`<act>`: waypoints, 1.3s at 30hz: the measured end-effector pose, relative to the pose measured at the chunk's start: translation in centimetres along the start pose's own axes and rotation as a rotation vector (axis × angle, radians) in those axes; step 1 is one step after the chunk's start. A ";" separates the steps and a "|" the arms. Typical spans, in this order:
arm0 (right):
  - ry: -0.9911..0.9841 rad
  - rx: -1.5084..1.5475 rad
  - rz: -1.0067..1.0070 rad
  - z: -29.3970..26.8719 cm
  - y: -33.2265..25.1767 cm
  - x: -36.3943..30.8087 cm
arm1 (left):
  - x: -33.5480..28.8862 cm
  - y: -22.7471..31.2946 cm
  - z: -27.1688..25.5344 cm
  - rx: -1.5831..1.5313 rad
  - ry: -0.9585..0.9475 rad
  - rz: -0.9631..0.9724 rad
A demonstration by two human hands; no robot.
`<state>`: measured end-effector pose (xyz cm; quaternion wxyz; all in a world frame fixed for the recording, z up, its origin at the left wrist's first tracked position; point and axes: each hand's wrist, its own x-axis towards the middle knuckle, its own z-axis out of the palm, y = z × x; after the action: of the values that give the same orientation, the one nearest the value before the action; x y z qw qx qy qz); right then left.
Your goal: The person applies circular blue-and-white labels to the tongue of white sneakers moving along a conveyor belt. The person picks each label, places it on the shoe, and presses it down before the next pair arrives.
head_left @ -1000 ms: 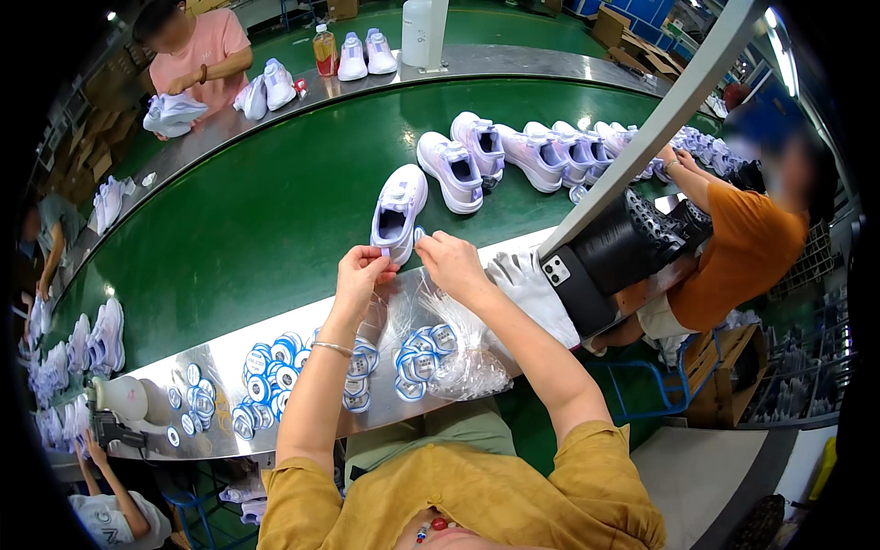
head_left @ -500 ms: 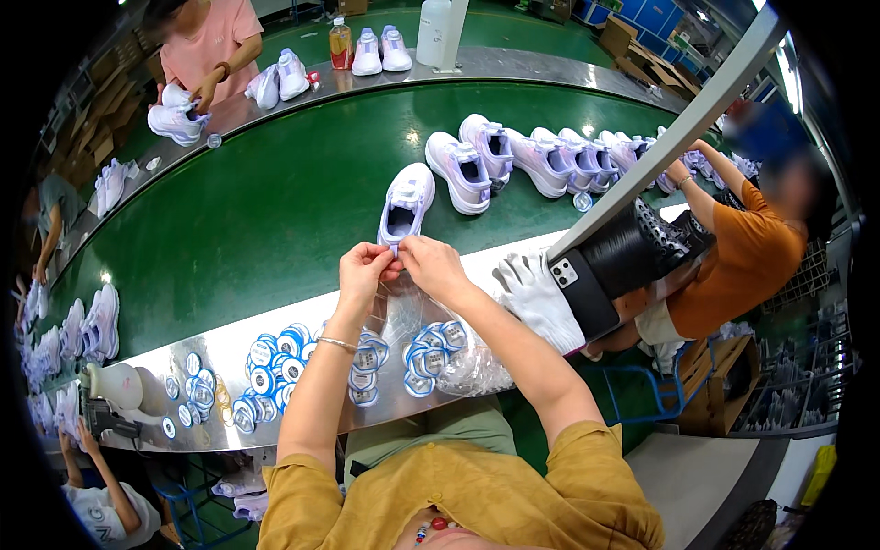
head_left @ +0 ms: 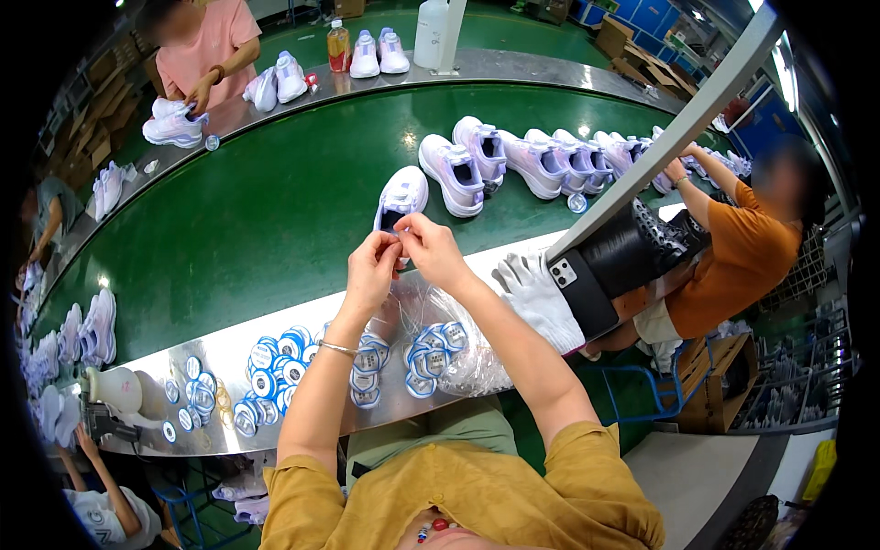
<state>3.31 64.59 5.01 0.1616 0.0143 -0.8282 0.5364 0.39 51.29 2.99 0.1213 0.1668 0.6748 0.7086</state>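
Note:
A white and lilac sneaker [head_left: 404, 192] stands on the green belt in front of me, toe pointing away. Both my hands are at its heel end, which they partly hide. My left hand [head_left: 372, 264] and my right hand [head_left: 432, 253] meet in a fingertip pinch; whatever is between the fingers is too small to make out. Below them on the metal ledge lie a tangle of thin clear strands [head_left: 403, 307] and a crumpled clear plastic bag [head_left: 477, 367]. Round blue-and-white tags [head_left: 431, 357] lie in heaps beside and under my forearms.
More sneakers [head_left: 451, 174] line the green belt [head_left: 247, 220] to the right. White gloves [head_left: 541, 298] and a black phone [head_left: 584, 295] lie right of my arm, below a slanting grey post [head_left: 669, 137]. Co-workers handle shoes at the far left and right.
My hands have drawn closer together, the right one rising over the left fingertips, and they now cover more of the sneaker's heel. The shoes on the belt appear slightly further left.

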 end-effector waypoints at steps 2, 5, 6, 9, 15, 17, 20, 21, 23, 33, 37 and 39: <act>-0.024 0.257 0.186 -0.5 0.1 -0.1 | 0.1 -0.3 -0.5 -0.015 0.019 -0.015; 0.019 0.531 0.393 -1.3 0.3 -0.5 | 0.1 -0.6 -0.8 -0.070 0.049 -0.049; 0.006 0.524 0.380 -1.0 0.7 -0.7 | 0.1 -0.7 -0.8 -0.071 0.052 -0.045; -0.013 0.515 0.331 0.2 0.7 -0.8 | -0.1 -0.8 -0.9 -0.066 0.055 -0.039; -0.016 0.571 0.288 1.3 0.8 -0.2 | -0.5 0.4 -1.8 -0.001 0.078 -0.029; -0.023 0.614 0.291 1.7 0.7 -0.2 | -0.5 0.3 -2.3 0.009 0.091 -0.021; -0.019 0.670 0.306 2.5 0.2 -0.1 | -0.6 0.0 -2.6 0.018 0.060 -0.042; -0.015 0.687 0.313 2.8 -0.1 0.0 | -0.8 0.0 -2.7 0.029 0.066 -0.040; -0.039 0.653 0.325 2.8 -0.2 0.0 | -0.9 0.2 -2.5 0.046 0.070 -0.030; -0.088 0.739 0.360 2.8 0.5 0.4 | -1.2 0.9 -4.0 0.095 0.127 -0.036; -0.142 0.705 0.338 3.2 0.4 0.4 | -1.2 0.3 -5.7 0.203 0.072 0.120; -0.153 0.639 0.292 3.2 0.0 0.7 | -1.3 0.7 -5.8 0.244 0.031 0.179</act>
<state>1.83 61.87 4.07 0.0079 -0.0143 -0.6216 0.7832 -0.69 45.37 3.36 0.0264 0.2289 0.7401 0.6319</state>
